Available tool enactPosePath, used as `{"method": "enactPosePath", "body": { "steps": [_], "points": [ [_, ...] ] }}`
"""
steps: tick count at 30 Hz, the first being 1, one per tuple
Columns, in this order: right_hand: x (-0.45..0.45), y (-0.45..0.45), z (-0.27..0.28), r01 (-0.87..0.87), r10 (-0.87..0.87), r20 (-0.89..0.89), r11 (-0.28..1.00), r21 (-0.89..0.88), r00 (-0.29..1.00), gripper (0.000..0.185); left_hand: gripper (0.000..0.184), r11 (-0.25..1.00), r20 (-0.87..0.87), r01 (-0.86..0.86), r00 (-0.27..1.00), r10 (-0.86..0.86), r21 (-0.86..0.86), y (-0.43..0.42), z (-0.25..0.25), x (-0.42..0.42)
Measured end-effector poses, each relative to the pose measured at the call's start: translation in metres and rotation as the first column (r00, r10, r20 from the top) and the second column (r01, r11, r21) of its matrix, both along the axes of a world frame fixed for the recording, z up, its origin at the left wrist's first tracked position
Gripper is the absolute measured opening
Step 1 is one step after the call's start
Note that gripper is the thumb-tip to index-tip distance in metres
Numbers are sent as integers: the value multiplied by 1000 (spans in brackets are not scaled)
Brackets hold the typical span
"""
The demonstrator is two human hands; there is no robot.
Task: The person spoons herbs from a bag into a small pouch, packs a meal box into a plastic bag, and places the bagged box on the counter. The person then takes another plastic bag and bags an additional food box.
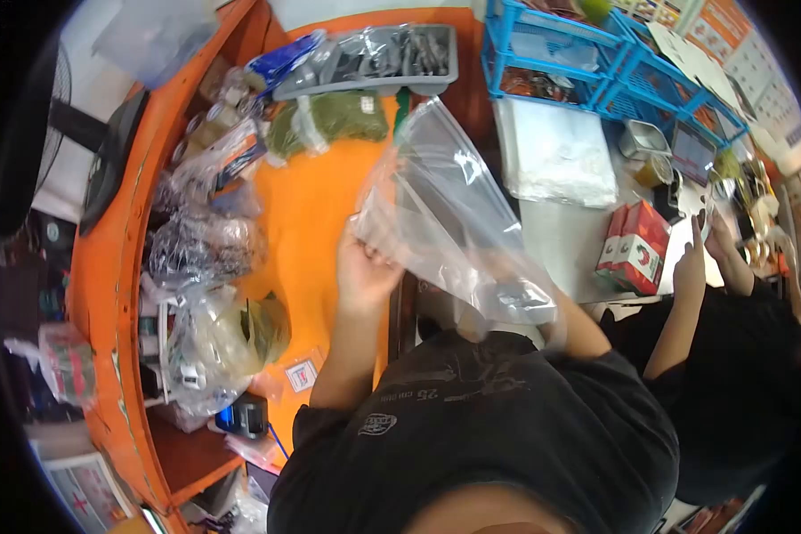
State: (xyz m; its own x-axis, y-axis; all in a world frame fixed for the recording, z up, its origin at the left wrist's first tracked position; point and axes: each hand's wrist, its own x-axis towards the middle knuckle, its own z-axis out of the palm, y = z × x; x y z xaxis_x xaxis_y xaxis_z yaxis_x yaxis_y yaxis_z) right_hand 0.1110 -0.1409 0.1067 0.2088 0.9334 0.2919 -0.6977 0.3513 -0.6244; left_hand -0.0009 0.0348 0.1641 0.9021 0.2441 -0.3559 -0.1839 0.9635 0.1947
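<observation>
Currently in hand: one large clear plastic bag, spreading above the right edge of the orange worktop and reaching toward the near left corner of the white worktop.

Progress, as judged: the bag is already hanging lifted and largely unfolded. No contents are showing through its film, so it is seemingly being handled bare. Whether its mouth is parting, one cannot tell. Left over: a stack of clear plastic bags, lying along the white worktop's left edge.

Left hand: grip closing with curled fingers on the bag's left margin; most of the film is extending away from it, upward and to the right.

Right hand: showing only dimly behind the film, near the bag's right lower part; whether its grip is pinching or lying apart, one cannot tell.

Adjoining items: one green-filled bag, resting near the orange worktop's far edge; one grey tray, sitting beyond it; red boxes, standing toward the white worktop's near edge, just beside a co-worker's hands.
</observation>
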Motion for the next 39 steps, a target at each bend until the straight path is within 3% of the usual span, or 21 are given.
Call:
{"method": "enactPosePath", "body": {
  "steps": [4,7,9,10,13,14,17,18,21,22,25,26,28,29,30,32,33,34,35,37,39],
  "points": [
    [3,11,-1,-52,43,75,990,134,996,102,23,965,-200,-89,970,141,248,32,-9,-35],
    [19,-7,7,-15,17,-41,998,66,999,123,23,895,37,-27,999,11,445,66,-27,-63],
    [22,-17,21,0,-1,-169,1000,-6,986,137,21,868,-53,-106,987,151,485,80,-26,-73],
    [19,-18,33,1,-2,-289,1000,-4,957,133,20,850,-96,-139,972,216,507,86,-24,-77],
    [27,-24,47,72,-70,15,968,-242,997,121,18,786,-92,-181,953,289,590,96,-21,-87],
    [20,-23,53,307,-220,267,884,-352,938,87,17,780,-82,-171,958,273,602,99,-20,-90],
    [31,-26,47,428,-260,408,811,-400,875,43,15,726,-131,-196,921,368,659,104,-23,-91],
    [23,-19,53,497,-362,364,760,-418,858,26,14,728,-131,-197,921,367,656,104,-22,-91],
    [29,-16,35,482,-302,403,728,-488,864,16,16,731,-121,-192,928,352,655,104,-19,-90],
    [30,-14,29,517,-278,463,663,-541,842,12,20,732,-110,-187,935,337,656,106,-24,-90],
    [37,-7,29,662,-203,709,590,-462,676,14,23,749,-66,-231,937,343,621,121,-30,-94],
    [36,-3,32,645,-259,677,644,-410,689,14,22,755,-49,-259,932,358,602,124,-31,-94],
    [45,-4,38,596,-112,681,599,-535,724,14,16,307,-195,29,829,524,951,132,-38,-81],
    [48,-2,38,571,-38,675,570,-591,737,14,21,57,-218,235,752,623,970,135,-41,-77],
    [45,4,37,567,-142,631,615,-548,763,15,27,-349,26,562,502,865,750,117,-45,-67],
    [32,29,30,569,-334,501,689,-448,799,16,33,-531,166,557,574,802,638,77,-17,-39],
    [30,36,22,519,-293,481,729,-447,826,15,35,-342,-23,329,749,662,880,44,-7,-23],
    [28,43,10,466,-250,461,764,-447,851,14,27,-103,-152,214,894,422,971,22,-24,-7],
    [24,49,4,414,-207,442,794,-445,873,14,20,-110,-256,279,948,189,954,0,-19,4],
    [13,57,12,291,-186,238,774,-563,953,19,19,223,-217,208,976,18,952,-26,-47,22],
    [19,58,16,138,-170,2,798,-587,985,24,20,249,-190,213,975,-111,945,-18,-51,22]
  ]
}}
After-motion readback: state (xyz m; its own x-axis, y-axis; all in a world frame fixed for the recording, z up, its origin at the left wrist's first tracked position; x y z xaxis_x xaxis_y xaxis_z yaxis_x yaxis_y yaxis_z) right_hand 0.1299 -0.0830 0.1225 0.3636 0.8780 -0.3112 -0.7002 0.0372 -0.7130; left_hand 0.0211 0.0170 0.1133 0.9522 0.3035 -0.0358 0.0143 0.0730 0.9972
